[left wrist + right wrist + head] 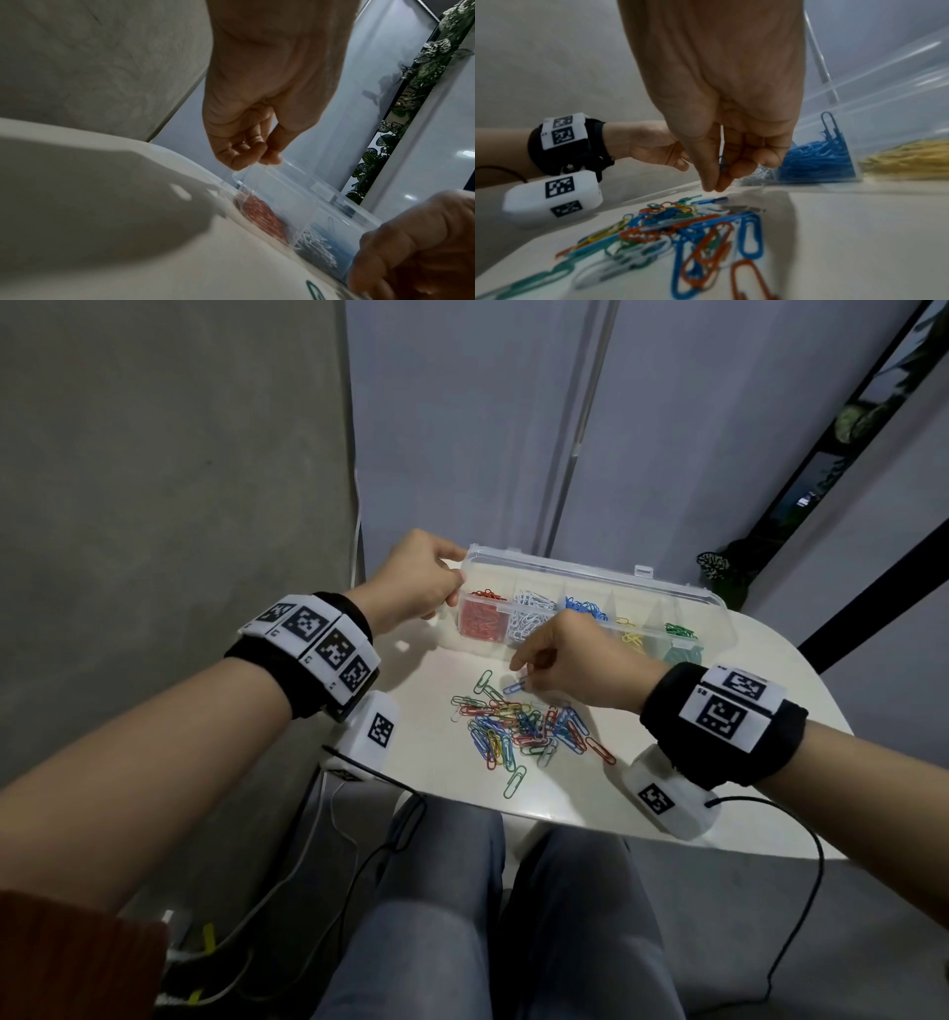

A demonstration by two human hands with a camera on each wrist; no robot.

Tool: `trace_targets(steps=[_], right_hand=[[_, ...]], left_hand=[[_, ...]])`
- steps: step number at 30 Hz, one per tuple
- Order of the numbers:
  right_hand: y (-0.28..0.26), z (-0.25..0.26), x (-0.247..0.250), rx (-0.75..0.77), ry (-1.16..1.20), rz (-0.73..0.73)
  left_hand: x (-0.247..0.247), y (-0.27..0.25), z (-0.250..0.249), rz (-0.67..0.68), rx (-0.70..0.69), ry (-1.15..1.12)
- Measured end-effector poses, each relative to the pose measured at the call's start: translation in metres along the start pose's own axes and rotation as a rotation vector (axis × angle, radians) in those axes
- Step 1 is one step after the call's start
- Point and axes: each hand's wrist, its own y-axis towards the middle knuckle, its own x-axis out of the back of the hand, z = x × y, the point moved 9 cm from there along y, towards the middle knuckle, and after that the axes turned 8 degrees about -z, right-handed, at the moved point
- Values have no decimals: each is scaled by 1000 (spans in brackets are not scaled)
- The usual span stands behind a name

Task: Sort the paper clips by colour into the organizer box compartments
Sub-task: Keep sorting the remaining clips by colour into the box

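One blue clip (513, 686) lies just under the right hand (570, 660), fingertips pinched together above it; left hand (416, 582) grips organizer box (719, 629).

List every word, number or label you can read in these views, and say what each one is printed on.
No words or numbers can be read.
Black-and-white square code markers on the black left wristband: patterns, not text; the tiny characters beside them are too small to read.
The same markers on the black right wristband: tiny characters unreadable.
Clear plastic organizer box: no label visible.
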Motion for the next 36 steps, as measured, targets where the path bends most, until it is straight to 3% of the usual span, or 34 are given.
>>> trace_targets(steps=[12, 17, 20, 23, 26, 30, 36], right_hand=[[-4, 7, -11, 28, -147, 70], [-1, 4, 46, -4, -5, -144], [4, -16, 93, -102, 100, -323], [10, -38, 112, -193, 87, -382], [13, -45, 110, -205, 67, -360], [-1, -29, 103, -101, 74, -330], [-40, -27, 28, -155, -175, 61]], left_hand=[[-1, 2, 2, 2, 9, -9], [-1, 1, 2, 4, 8, -4], [-1, 1, 1, 7, 6, -7], [-1, 1, 1, 2, 11, -10], [-1, 0, 1, -3, 15, -10], [-1, 1, 2, 4, 18, -9], [-1, 1, 2, -2, 12, -8]])
